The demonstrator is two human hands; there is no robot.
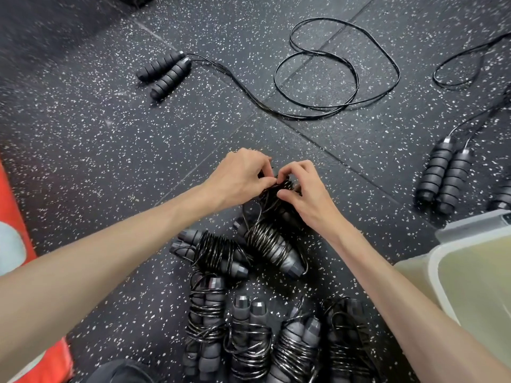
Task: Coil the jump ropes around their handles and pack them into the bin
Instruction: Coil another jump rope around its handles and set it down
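Rope in hand: the jump rope (pixel 272 217) sits upright on the floor (pixel 110 128) in front of me, cord wound round both handles.
Left hand: my left hand (pixel 237 178) pinches the top turns of cord.
Right hand: my right hand (pixel 301 189) pinches the loose end against the coil.
Feel: I judge the cord thin, springy and slick, apt to unwind; the foam handles look soft and light.
Where to hold: best across the wraps, squeezing both handles together.
Done bundles: coiled ropes (pixel 249 335) lie just below my hands.
Still loose: an uncoiled rope (pixel 318 78) lies farther off.
Bin: the bin (pixel 470 280) stands near my right arm.
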